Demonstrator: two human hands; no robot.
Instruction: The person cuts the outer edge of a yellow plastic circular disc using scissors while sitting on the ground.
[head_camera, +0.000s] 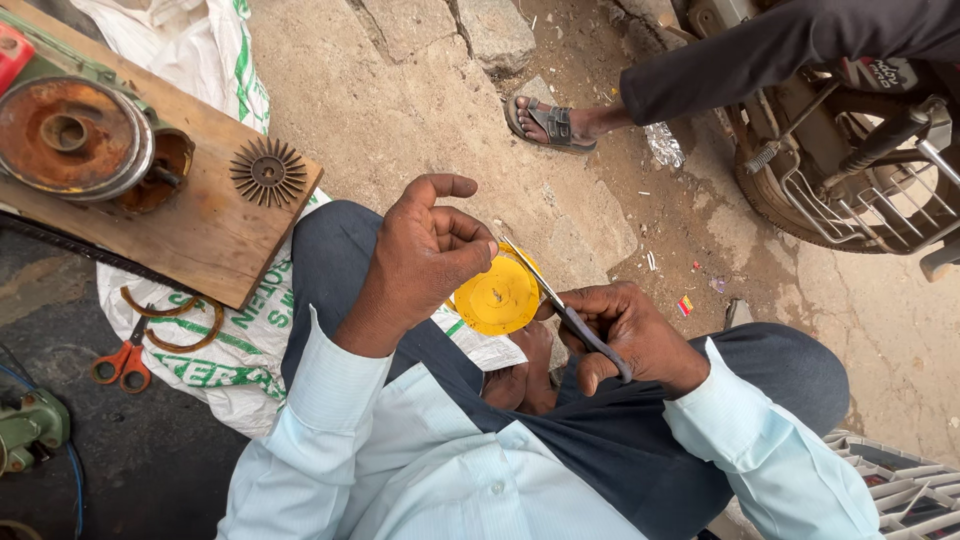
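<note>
A seated person's left hand (420, 262) pinches a yellow disc (497, 297) above the knees. The right hand (625, 335), fist closed, drives a slim metal tool (562, 308) diagonally onto the disc's right edge.

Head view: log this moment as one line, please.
left hand: holds yellow disc | right hand: grips scissors, blades at disc edge | nearby: wooden board, orange scissors

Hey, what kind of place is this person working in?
Probably a roadside repair spot outdoors: bare stony ground, a rusty pulley machine on a wooden board, and a motorbike wheel nearby.
</note>
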